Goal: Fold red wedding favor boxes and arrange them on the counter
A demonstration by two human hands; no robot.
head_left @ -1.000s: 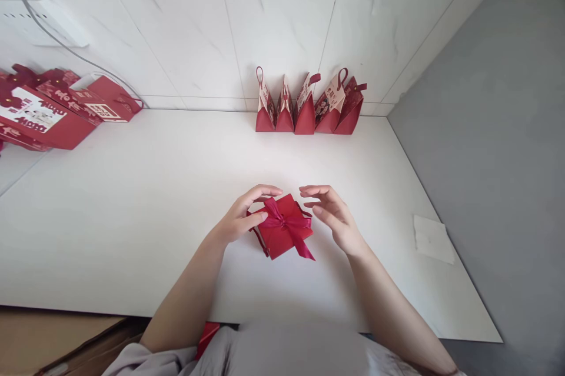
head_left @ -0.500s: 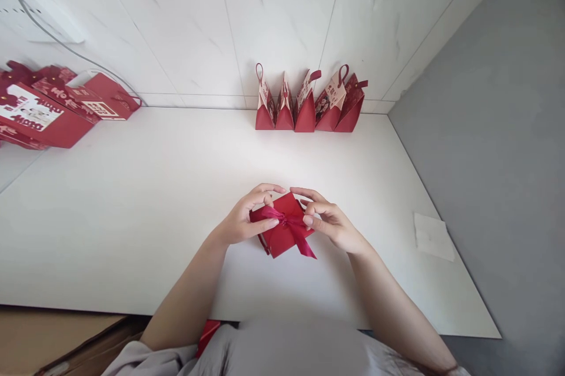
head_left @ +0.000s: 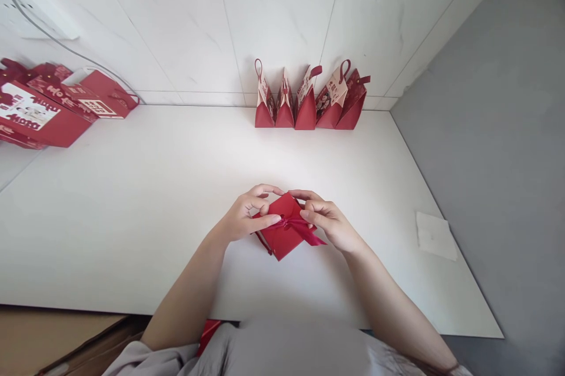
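A small red gift box (head_left: 282, 242) lies on the white table between my hands, one corner pointing towards me. Across its top a crimson satin ribbon (head_left: 312, 236) is tied, knotted near the middle, with a loose tail falling to the right. My left hand (head_left: 249, 215) is closed on the ribbon, its thumb beside the knot and its index finger reaching to the box's far corner. From the other side my right hand (head_left: 330, 220) pinches the ribbon right of the knot, index finger at the same corner. The fingers partly hide the ribbon's loops and the box's sides.
Several red peaked gift boxes (head_left: 304, 112) with loop handles stand against the marble-tiled wall. More red printed boxes (head_left: 73, 126) are piled at the left beside a grey cable (head_left: 57, 42). A white tissue (head_left: 436, 236) lies near the table's right edge.
The ribbon's loose tail has swung up and to the right. My right thumb has shifted slightly left and up, and the left part of the ribbon is now more hidden by my left hand.
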